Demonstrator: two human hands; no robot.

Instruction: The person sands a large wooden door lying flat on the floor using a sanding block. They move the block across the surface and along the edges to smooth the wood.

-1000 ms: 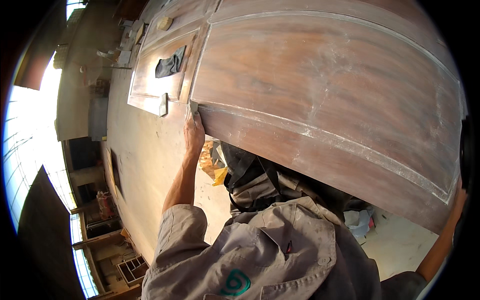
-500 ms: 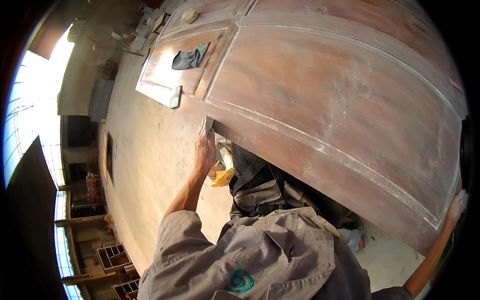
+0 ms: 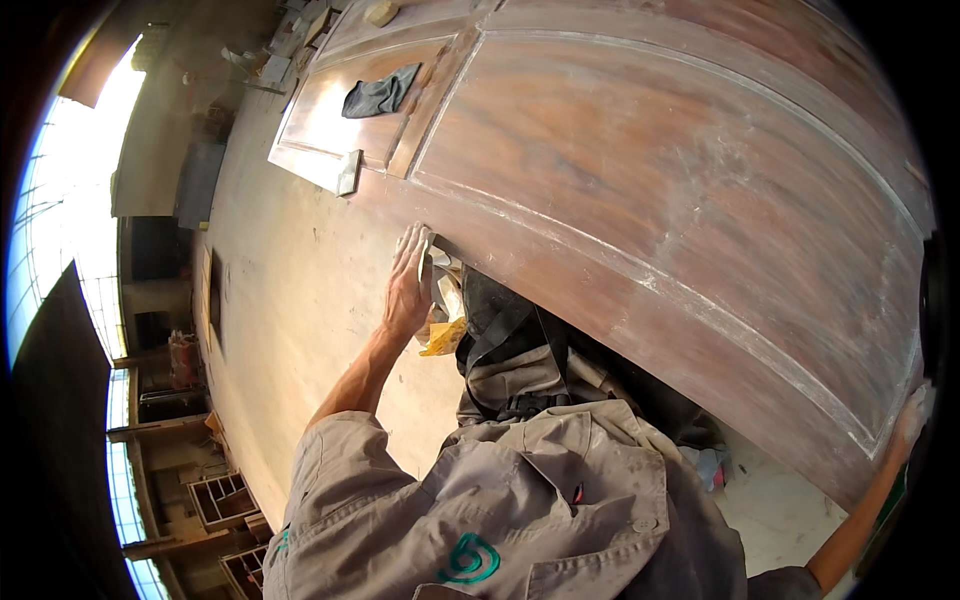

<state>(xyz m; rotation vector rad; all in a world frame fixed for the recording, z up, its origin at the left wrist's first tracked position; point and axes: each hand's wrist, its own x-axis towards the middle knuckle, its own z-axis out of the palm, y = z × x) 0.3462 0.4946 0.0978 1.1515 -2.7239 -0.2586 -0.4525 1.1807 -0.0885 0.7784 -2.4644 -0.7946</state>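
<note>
A large brown panelled wooden door (image 3: 680, 180), streaked with pale dust, lies flat in front of me. At its near edge, toward the left, my left hand (image 3: 408, 280) presses a thin, flat greyish piece that looks like sandpaper (image 3: 426, 258) against the side. Its dusty fingers are straight and together, and the palm side is hidden. My right hand (image 3: 912, 418) grips the door's right end near the corner, its fingers partly lost in the dark rim. On the door's left part lie a dark grey cloth (image 3: 381, 92) and a small rectangular block (image 3: 349, 173).
A rounded tan lump (image 3: 381, 12) sits on the far left of the door. Below the near edge are a yellow wrapper (image 3: 443, 338) and dark bags. Pale concrete floor (image 3: 300, 290) stretches left toward wooden frames (image 3: 222, 500) and a grey cabinet (image 3: 200, 185).
My left hand has turned slightly, its fingers now straighter against the door's edge. My right hand keeps its place. The whole view has shifted a little.
</note>
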